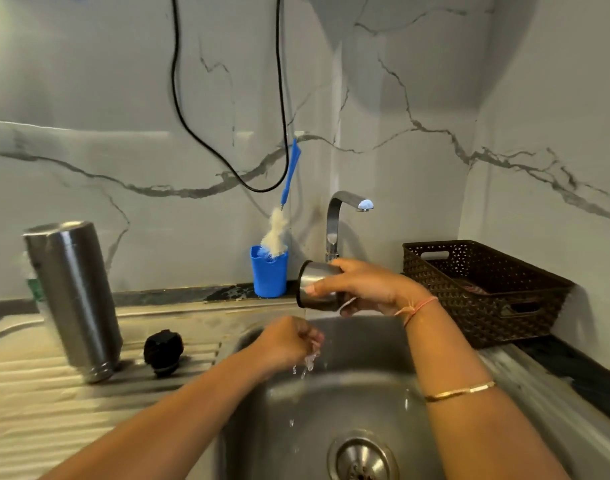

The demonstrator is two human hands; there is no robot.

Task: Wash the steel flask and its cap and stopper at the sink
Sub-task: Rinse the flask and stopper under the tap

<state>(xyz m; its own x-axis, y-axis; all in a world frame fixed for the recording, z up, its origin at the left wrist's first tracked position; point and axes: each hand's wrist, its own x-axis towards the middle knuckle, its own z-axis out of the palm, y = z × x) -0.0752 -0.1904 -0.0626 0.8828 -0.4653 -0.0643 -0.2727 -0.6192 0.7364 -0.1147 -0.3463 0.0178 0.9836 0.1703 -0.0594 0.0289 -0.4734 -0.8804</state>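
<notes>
Gripping the steel cap (319, 284) in my right hand (362, 289), I have it over the back edge of the sink (331, 403), just in front of the tap (334, 223). The thumb runs along its near side and the other fingers wrap over the top and the closed end, so the hold is firm and full. The cap lies on its side: its long axis is about level, the dark-rimmed mouth points left and the closed end sits toward my palm. I judge it is tipped this way so water can run out into the basin and not pool inside.

My left hand (289, 341) hangs lower over the basin, fingers loosely curled and pointing down. Drops fall from the fingertips and I see nothing held in it. I can't make out a stream from the spout.

The flask (73, 296) stands well to the left on the ribbed drainboard (37, 403), upside down with the narrow neck on the steel and the wide base up. Its long axis is near upright, the top leaning a little left, probably to drain. The black stopper (163, 351) sits just beside it on the same ribs.

A bottle brush (279, 233) stands in 1 blue holder (269, 275) behind the sink, within reach for the flask's inside.
</notes>
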